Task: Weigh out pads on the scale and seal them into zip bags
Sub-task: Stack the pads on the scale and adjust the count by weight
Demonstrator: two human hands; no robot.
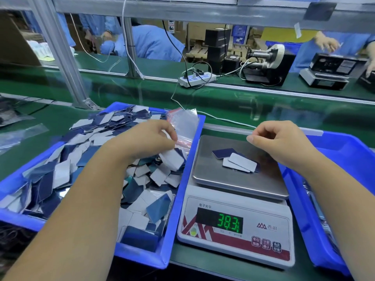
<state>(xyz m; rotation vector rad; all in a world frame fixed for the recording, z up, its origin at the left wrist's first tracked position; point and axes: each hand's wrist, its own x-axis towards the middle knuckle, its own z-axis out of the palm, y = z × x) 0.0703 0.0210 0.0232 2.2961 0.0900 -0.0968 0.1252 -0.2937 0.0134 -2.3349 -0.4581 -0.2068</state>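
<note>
Green conveyor matting runs under my bench, with a blue bin (183, 175) of loose pads (97, 159) on my left, the scale (237, 199) in the middle reading about 38, and a few pads (236, 159) lying on its steel pan. My left hand (142, 140) sits in the bin with fingers curled, pinching a white pad beside the stack of zip bags (185, 126), while my right hand (284, 142) hovers over the pan, fingers loosely curled; I cannot tell whether it holds anything. I judge weighing is under way, so next I drop more pads on until the target shows.
</note>
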